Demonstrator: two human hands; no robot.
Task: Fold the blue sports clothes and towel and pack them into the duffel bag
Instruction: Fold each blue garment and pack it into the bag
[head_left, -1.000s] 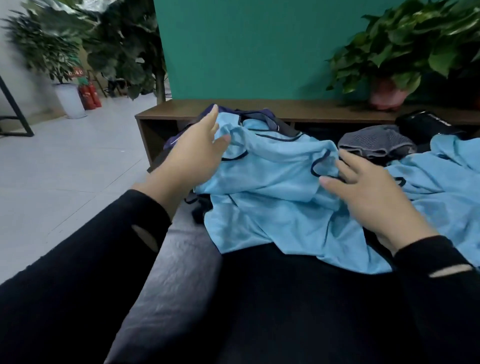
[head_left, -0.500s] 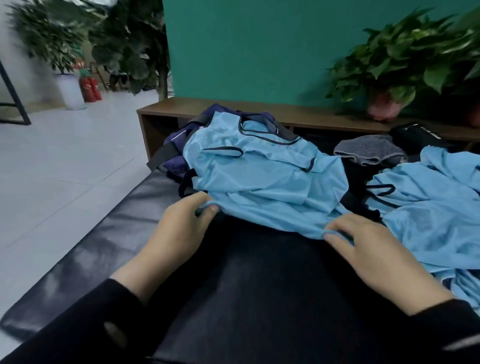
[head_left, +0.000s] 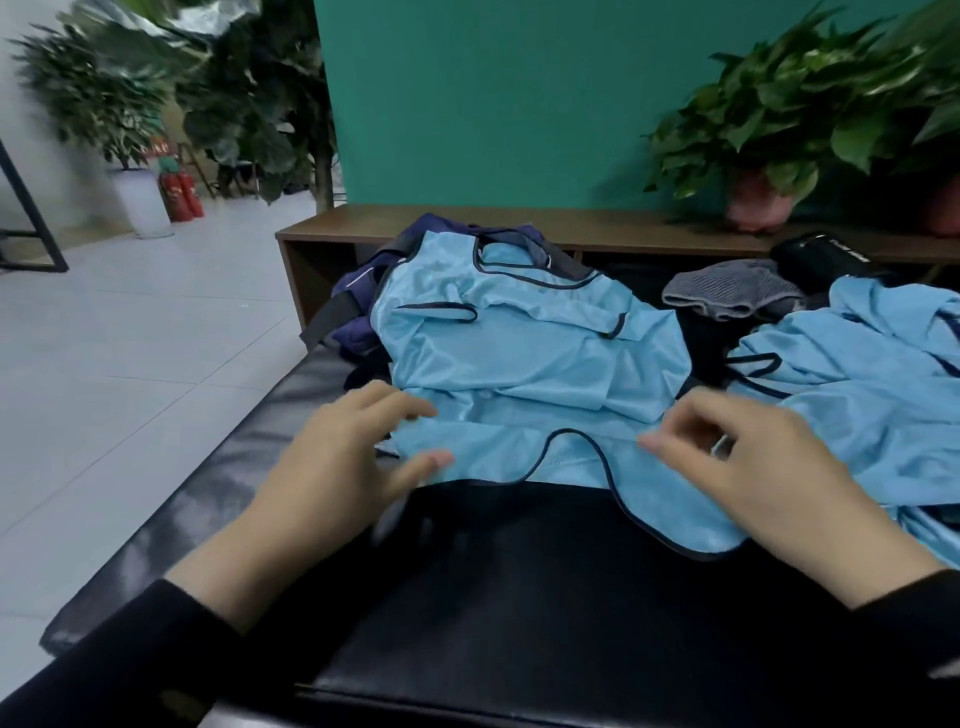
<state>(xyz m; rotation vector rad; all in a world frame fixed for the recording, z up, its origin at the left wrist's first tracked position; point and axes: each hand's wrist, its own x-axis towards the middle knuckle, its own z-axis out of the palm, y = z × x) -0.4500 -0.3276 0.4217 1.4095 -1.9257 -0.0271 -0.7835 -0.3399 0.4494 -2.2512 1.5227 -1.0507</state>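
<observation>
A light blue jersey (head_left: 530, 353) with dark trim lies spread on a black padded bench (head_left: 519, 582), its far part draped over a dark navy duffel bag (head_left: 358, 317). My left hand (head_left: 353, 462) has its fingers spread at the jersey's near left edge, with the thumb touching the cloth. At the near right part of the jersey, my right hand (head_left: 753, 467) is blurred, with its fingers curled. Whether it pinches the fabric is unclear. A second light blue garment (head_left: 862, 395) lies crumpled to the right. A grey knit cloth (head_left: 727, 291) sits behind it.
A black pouch (head_left: 821, 260) lies at the back right. Behind the bench runs a low wooden shelf (head_left: 597, 228) with a potted plant (head_left: 763, 135) on it, against a green wall. Tiled floor (head_left: 130, 364) lies to the left, with more plants and red extinguishers (head_left: 179, 192).
Both hands came down from the jersey's far part to its near hem. A curved, dark-trimmed edge of the jersey now lies flat near me. My view has shifted a little.
</observation>
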